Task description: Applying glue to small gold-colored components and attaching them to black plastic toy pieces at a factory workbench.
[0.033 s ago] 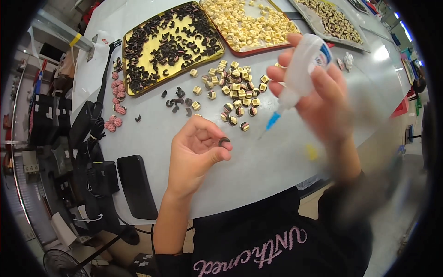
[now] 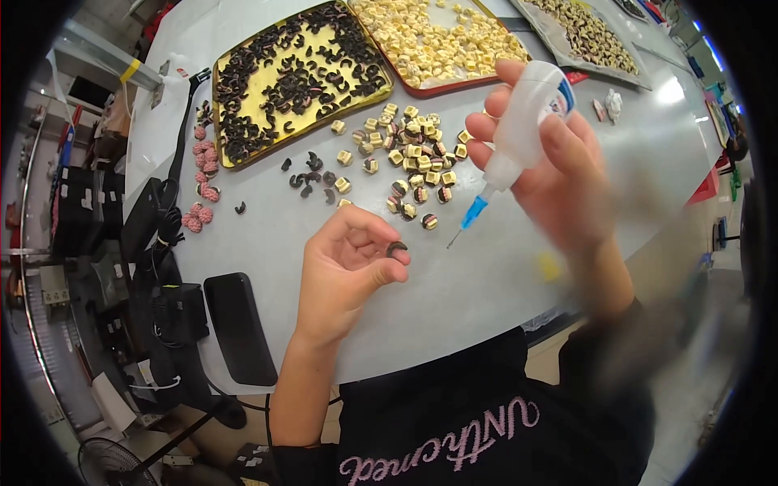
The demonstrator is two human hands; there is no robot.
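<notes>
Between the thumb and fingertips of my left hand (image 2: 347,263) is a small dark crescent-shaped piece (image 2: 396,248). My right hand (image 2: 563,162) grips a translucent squeeze bottle (image 2: 523,117), tipped with its nozzle down and to the left. A blue hub (image 2: 473,212) with a thin metal needle ends the nozzle; its tip is right of the dark piece and apart from it. Past my left hand lie loose dark crescents (image 2: 306,180) and a cluster of cream-coloured square-topped pieces (image 2: 417,150), several with dark and pink layers.
A yellow tray of dark crescents (image 2: 284,101) stands at the back left. Beside it is a red-rimmed tray of cream pieces (image 2: 438,91), with another filled tray (image 2: 644,79) farther right. Pink textured balls (image 2: 207,166) line the left. A black phone (image 2: 239,328) lies near the table's front-left edge.
My right hand and the bottle have shifted slightly left, and the needle looks sharper. My left hand, still pinching the dark piece, has moved a touch to the right.
</notes>
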